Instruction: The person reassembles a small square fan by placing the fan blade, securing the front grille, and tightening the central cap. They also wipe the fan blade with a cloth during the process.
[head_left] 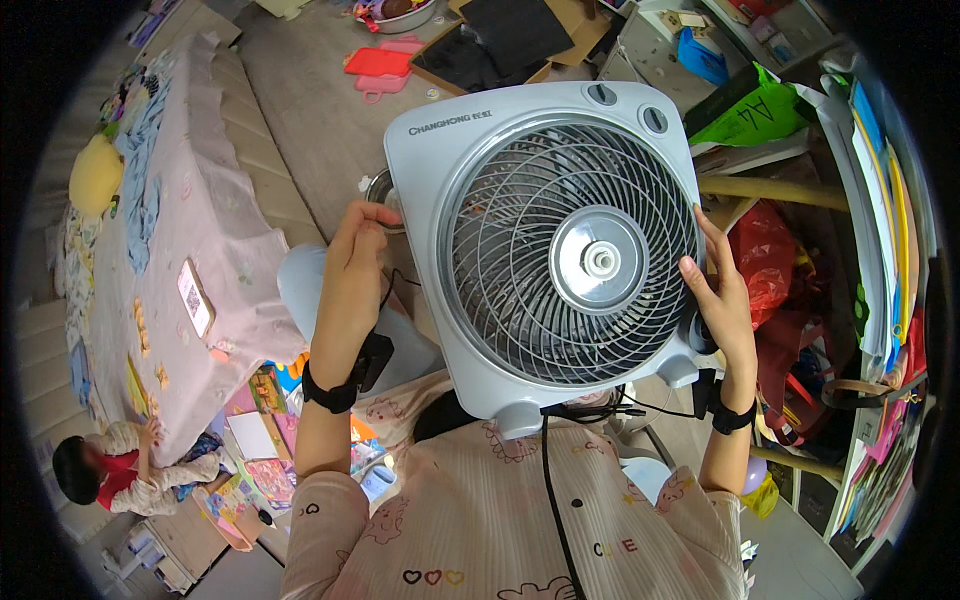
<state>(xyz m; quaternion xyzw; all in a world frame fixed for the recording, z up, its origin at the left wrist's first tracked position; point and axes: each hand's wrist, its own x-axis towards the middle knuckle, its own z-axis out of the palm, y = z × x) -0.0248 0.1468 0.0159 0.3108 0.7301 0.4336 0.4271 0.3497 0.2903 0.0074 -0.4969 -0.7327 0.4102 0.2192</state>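
A grey-white box fan [430, 250] fills the middle of the view, tilted, with its round grille [510, 330] facing up at me. At the grille's centre is a silver disc [625, 280] with a bare threaded fitting in it. My right hand [722, 290] grips the fan's right side, thumb toward the front. My left hand [362, 240] presses against its left side, fingers bent, some of them partly hidden. Two dial knobs [655, 120] sit at the far right corner. Stubby feet [518, 419] are on the near edge. A black power cord [552, 490] hangs down across my shirt.
To the left, a bed with a pink sheet [215, 220] holds a phone [196, 298]. A child [110, 475] sits beyond picture books [270, 475]. On the right stand shelves of folders [880, 220] and a red plastic bag [762, 260]. Open cardboard [575, 30] lies at the far side.
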